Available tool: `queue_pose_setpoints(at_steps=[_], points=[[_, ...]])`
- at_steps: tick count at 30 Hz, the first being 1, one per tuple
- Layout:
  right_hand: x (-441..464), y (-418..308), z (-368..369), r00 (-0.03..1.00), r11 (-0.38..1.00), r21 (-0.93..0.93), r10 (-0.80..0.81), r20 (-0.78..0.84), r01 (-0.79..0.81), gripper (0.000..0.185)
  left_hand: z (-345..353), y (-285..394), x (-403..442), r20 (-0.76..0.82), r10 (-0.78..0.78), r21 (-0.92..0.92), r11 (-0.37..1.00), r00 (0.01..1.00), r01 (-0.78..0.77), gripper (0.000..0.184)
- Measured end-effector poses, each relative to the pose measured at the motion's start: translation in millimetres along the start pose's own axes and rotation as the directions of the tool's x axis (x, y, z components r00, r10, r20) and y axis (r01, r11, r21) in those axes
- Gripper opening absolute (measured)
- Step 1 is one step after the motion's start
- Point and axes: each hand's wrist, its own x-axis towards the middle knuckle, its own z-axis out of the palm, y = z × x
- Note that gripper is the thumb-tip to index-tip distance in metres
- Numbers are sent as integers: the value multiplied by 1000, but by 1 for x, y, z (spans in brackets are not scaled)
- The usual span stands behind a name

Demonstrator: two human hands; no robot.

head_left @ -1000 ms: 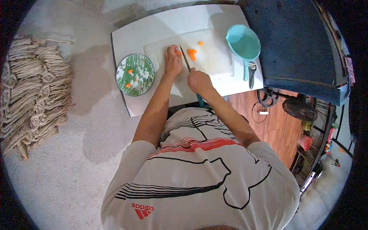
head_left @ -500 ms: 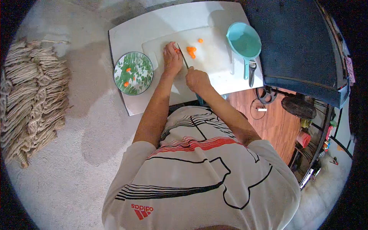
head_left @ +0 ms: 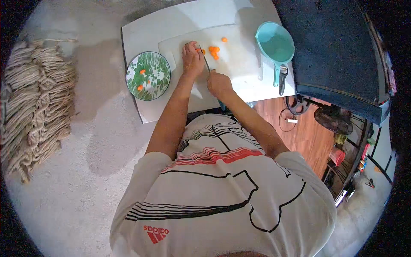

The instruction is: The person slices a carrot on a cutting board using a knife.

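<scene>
Fingers of a left hand (head_left: 193, 62), bunched close together at upper centre of the frame, press down on an orange piece (head_left: 198, 50), apparently carrot, largely hidden beneath them. Just to the right, a right hand (head_left: 219, 84) is wrapped in a fist around the handle of a knife (head_left: 206, 62), its dark blade slanting up and left to meet the fingertips of the other hand; whether the edge touches the board cannot be told. A cut slice (head_left: 204, 51) sits beside the blade's upper end. A small cluster of orange pieces (head_left: 214, 52) lies a little farther right on a white cutting board (head_left: 239, 70), with a lone piece (head_left: 224, 39) above it. The board rests on a pale table (head_left: 184, 17). Left of the hands, a green-and-white plate (head_left: 160, 64) bears a few more orange bits (head_left: 140, 88). At upper right, a teal handled vessel (head_left: 276, 43) stands near a black-handled peeler (head_left: 282, 81). A dark blue panel (head_left: 325, 47) fills the upper right corner; a black fan (head_left: 334, 119) shows below it. Knotted beige cords (head_left: 38, 107) hang at far left. A white printed shirt (head_left: 214, 192) covers the lower centre.
</scene>
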Motion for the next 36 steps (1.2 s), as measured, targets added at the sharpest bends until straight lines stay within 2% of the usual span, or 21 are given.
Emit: queue_pose_setpoints(at_steps=[1, 3, 7, 9, 10, 12, 13, 15, 16, 18, 19, 21, 22, 24, 25, 27, 28, 30, 33, 36], points=[[1, 0, 1, 1000, 1000, 1, -7, -11, 7, 25, 0, -5, -1, -9, 8, 6, 1000, 1000, -8, 43], [7, 5, -4, 991, 993, 51, 102, 85, -107, 32, -1, -12, 5, 3, 69, -85, 994, 998, -69, 36], [1, 26, -13, 994, 987, 147, 52, 96, -66, 36, -19, -7, -4, 31, 206, 11, 978, 978, -206, 31], [-7, 45, -10, 996, 954, 295, -74, 53, 55, 37, -27, 3, -15, 29, 138, 71, 988, 990, -140, 28], [-18, 44, -22, 996, 953, 296, -80, 39, 65, 37, -30, 3, -18, 22, 150, 78, 985, 988, -151, 28], [-42, 46, -44, 1000, 900, 435, 6, -13, 0, 34, -33, 3, -23, 4, 121, 56, 991, 993, -121, 29], [-47, 53, -45, 1000, 901, 433, -2, -21, 11, 34, -35, 3, -25, -6, 125, 60, 990, 992, -124, 29], [-53, 71, -43, 986, 857, 494, 165, 8, -148, 35, -41, 2, -28, 35, 91, 70, 993, 995, -94, 28], [-53, 82, -38, 987, 858, 494, 159, 3, -139, 35, -44, 3, -32, 27, 94, 73, 993, 995, -95, 28], [-46, 103, -31, 956, 901, 427, 184, -230, -71, 36, -49, 6, -39, -78, 32, 27, 999, 996, -30, 33], [-42, 110, -33, 956, 901, 428, 182, -230, -69, 36, -49, 7, -42, -79, 31, 29, 999, 996, -29, 33], [-26, 121, -39, 949, 943, 284, 236, -208, -172, 34, -50, 7, -44, 8, -303, -131, 945, 953, 301, 37], [-20, 126, -39, 950, 944, 285, 233, -210, -169, 34, -50, 4, -48, 5, -303, -131, 945, 953, 301, 37], [-10, 130, -40, 934, 959, 227, 233, -271, -173, 32, -52, 2, -56, 169, -251, 11, 967, 953, 253, 43], [-6, 130, -40, 937, 960, 225, 227, -268, -168, 32, -53, 4, -59, 164, -257, 12, 966, 952, 259, 43], [-2, 129, -41, 948, 972, 207, 164, -273, -109, 33, -51, 7, -63, 223, -187, 31, 982, 957, 184, 55], [-2, 127, -41, 949, 972, 207, 164, -270, -110, 33, -50, 8, -64, 224, -190, 31, 982, 956, 187, 55], [-4, 122, -40, 976, 981, 187, 90, -199, -52, 31, -47, 11, -69, 158, -72, 136, 989, 985, 50, 64], [-23, 106, -59, 982, 981, 190, 79, -174, -45, 30, -48, 7, -71, 174, -36, 161, 987, 984, 7, 70], [-42, 88, -55, 975, 973, 229, 86, -203, -38, 29, -51, -4, -65, 207, 38, 78, 995, 978, -55, 75]])
